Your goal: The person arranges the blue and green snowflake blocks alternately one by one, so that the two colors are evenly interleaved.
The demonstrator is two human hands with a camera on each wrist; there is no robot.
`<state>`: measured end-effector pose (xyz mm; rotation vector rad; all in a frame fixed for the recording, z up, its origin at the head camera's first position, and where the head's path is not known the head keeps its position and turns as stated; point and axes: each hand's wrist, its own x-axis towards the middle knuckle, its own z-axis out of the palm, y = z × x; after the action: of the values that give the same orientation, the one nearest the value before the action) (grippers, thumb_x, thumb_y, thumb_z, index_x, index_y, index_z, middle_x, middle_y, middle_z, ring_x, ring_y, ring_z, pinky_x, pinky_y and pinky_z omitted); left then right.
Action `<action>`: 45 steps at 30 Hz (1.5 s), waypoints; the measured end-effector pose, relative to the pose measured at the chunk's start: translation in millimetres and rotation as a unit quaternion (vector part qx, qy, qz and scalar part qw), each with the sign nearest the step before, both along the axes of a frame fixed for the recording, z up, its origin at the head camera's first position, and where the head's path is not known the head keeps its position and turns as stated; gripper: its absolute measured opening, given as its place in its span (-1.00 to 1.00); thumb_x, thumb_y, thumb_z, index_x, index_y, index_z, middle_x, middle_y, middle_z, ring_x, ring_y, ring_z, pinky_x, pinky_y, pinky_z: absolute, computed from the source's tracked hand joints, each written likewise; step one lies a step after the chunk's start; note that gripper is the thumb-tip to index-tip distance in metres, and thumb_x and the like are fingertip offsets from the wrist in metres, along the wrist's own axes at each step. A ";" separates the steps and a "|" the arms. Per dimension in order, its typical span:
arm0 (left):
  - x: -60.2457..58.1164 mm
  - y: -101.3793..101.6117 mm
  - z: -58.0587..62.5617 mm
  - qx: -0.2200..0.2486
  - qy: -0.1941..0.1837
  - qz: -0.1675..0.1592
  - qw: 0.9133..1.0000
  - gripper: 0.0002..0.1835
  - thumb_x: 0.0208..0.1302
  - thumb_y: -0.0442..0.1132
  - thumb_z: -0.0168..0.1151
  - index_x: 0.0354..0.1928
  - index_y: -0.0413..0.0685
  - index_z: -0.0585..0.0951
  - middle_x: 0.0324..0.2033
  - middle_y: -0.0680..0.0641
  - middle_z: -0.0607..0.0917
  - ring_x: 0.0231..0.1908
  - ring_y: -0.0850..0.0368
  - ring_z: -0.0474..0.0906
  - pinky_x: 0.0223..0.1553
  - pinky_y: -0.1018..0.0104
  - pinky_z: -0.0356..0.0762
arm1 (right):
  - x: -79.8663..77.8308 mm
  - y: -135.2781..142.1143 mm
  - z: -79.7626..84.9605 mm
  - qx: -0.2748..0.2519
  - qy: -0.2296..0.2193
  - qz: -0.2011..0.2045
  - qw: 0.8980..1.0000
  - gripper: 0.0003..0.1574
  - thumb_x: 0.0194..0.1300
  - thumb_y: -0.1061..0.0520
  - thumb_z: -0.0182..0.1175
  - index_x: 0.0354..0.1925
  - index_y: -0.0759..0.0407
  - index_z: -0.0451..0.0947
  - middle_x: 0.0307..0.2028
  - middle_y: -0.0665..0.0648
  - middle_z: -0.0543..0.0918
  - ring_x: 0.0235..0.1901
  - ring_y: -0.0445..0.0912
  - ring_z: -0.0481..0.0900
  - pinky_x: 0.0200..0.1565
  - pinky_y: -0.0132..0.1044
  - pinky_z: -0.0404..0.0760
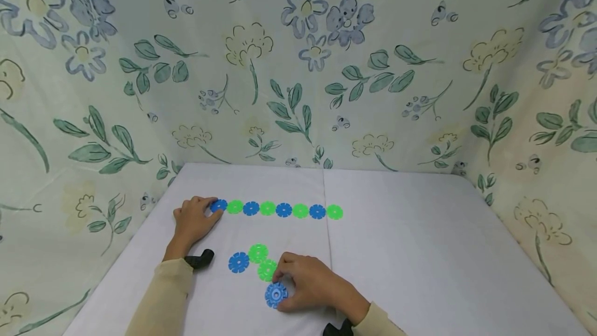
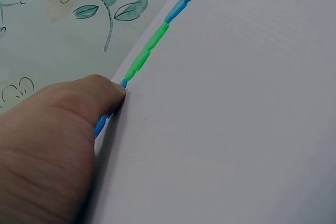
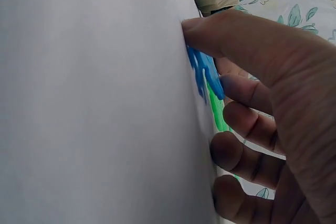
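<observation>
A straight row of flat, notched plastic discs, alternating blue and green, lies across the white table; a green disc (image 1: 335, 212) ends it on the right. At the left end my left hand (image 1: 195, 219) holds the blue disc (image 1: 218, 205) between thumb and finger. In the left wrist view the thumb (image 2: 105, 95) covers part of that disc. Nearer to me, my right hand (image 1: 310, 281) pinches another blue disc (image 1: 276, 295) by its edges. The right wrist view shows blue layers (image 3: 206, 72) edge-on between thumb and forefinger, with the other fingers loosely bent.
Loose discs lie between the hands: a blue disc (image 1: 239, 262), an upper green disc (image 1: 258, 253) and a lower green disc (image 1: 267, 270) beside the right fingertips. A flowered cloth (image 1: 298, 66) hangs behind and along both sides of the white table (image 1: 420, 253).
</observation>
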<state>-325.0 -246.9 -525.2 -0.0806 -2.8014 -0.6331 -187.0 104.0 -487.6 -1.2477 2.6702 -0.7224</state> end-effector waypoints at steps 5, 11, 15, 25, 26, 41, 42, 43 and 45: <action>2.2 -0.2 2.4 0.000 0.001 -0.002 1.000 -0.43 0.31 0.13 0.26 0.27 0.03 0.57 0.13 -0.28 0.57 0.13 -0.30 0.39 0.04 -0.31 0.12 | 1.4 -2.4 0.0 0.012 0.030 0.003 0.999 -0.50 -0.01 -0.29 0.50 -0.10 -0.25 0.66 -0.16 -0.30 0.55 -0.33 -0.47 0.41 -0.24 -0.57 0.42; 0.8 -1.1 3.5 -0.002 0.003 -0.001 1.000 -0.43 0.31 0.13 0.25 0.28 0.03 0.57 0.13 -0.28 0.57 0.13 -0.30 0.39 0.03 -0.31 0.12 | 1.3 -4.2 -0.8 0.020 0.069 0.009 0.997 -0.49 -0.02 -0.32 0.49 -0.09 -0.25 0.66 -0.14 -0.32 0.57 -0.27 -0.50 0.45 -0.18 -0.55 0.48; -1.6 -2.0 2.2 -0.004 0.003 0.000 1.000 -0.43 0.32 0.14 0.24 0.28 0.05 0.56 0.14 -0.27 0.56 0.14 -0.29 0.38 0.04 -0.30 0.11 | 0.8 -4.7 -0.2 0.028 0.089 0.010 0.996 -0.48 -0.03 -0.34 0.48 -0.08 -0.28 0.66 -0.12 -0.34 0.58 -0.23 -0.51 0.48 -0.18 -0.52 0.49; -1.5 -3.1 2.9 0.000 0.010 0.001 1.000 -0.43 0.31 0.12 0.26 0.28 0.04 0.57 0.13 -0.27 0.57 0.14 -0.29 0.39 0.04 -0.29 0.11 | 0.7 -5.3 3.2 0.035 0.118 0.018 0.992 -0.50 -0.03 -0.37 0.45 -0.11 -0.29 0.68 -0.16 -0.31 0.60 -0.30 -0.51 0.47 -0.26 -0.55 0.42; -1.8 -3.0 2.6 -0.001 0.010 0.001 1.000 -0.44 0.31 0.12 0.26 0.28 0.05 0.57 0.13 -0.27 0.57 0.14 -0.29 0.39 0.03 -0.28 0.11 | 0.6 -5.1 3.3 0.035 0.122 0.019 0.992 -0.50 -0.02 -0.38 0.44 -0.11 -0.30 0.68 -0.17 -0.31 0.60 -0.31 -0.52 0.47 -0.27 -0.56 0.41; 3.1 2.2 2.1 0.009 0.007 -0.005 1.000 -0.46 0.32 0.14 0.26 0.25 0.07 0.59 0.12 -0.26 0.59 0.12 -0.28 0.41 0.02 -0.25 0.13 | -1.6 2.3 1.1 -0.040 0.174 0.030 0.983 -0.50 -0.08 -0.32 0.47 -0.15 -0.25 0.64 -0.18 -0.33 0.61 -0.41 -0.52 0.42 -0.36 -0.68 0.28; 3.5 2.3 1.7 0.009 0.009 -0.005 1.000 -0.46 0.32 0.14 0.26 0.24 0.07 0.59 0.12 -0.26 0.59 0.12 -0.28 0.41 0.02 -0.25 0.13 | -1.9 3.0 1.7 -0.043 0.176 0.027 0.983 -0.49 -0.10 -0.31 0.49 -0.15 -0.25 0.63 -0.18 -0.34 0.61 -0.41 -0.51 0.43 -0.37 -0.68 0.27; 3.7 2.3 1.9 0.010 0.011 -0.005 1.000 -0.46 0.32 0.14 0.27 0.24 0.06 0.60 0.11 -0.26 0.59 0.11 -0.28 0.41 0.02 -0.25 0.12 | -2.3 3.9 2.7 -0.046 0.178 0.022 0.983 -0.48 -0.11 -0.31 0.50 -0.15 -0.24 0.63 -0.19 -0.34 0.61 -0.41 -0.51 0.44 -0.38 -0.68 0.27; 4.1 2.3 2.2 0.010 0.013 -0.006 1.000 -0.46 0.31 0.14 0.27 0.24 0.06 0.60 0.10 -0.26 0.60 0.11 -0.27 0.42 0.02 -0.25 0.12 | -3.5 6.0 5.0 -0.052 0.174 0.014 0.983 -0.47 -0.12 -0.29 0.51 -0.15 -0.23 0.63 -0.21 -0.34 0.62 -0.43 -0.51 0.42 -0.41 -0.68 0.25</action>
<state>-320.9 -244.6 -523.0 -0.1002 -2.7707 -0.6569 -190.5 109.9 -482.6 -1.5662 2.9090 -0.7063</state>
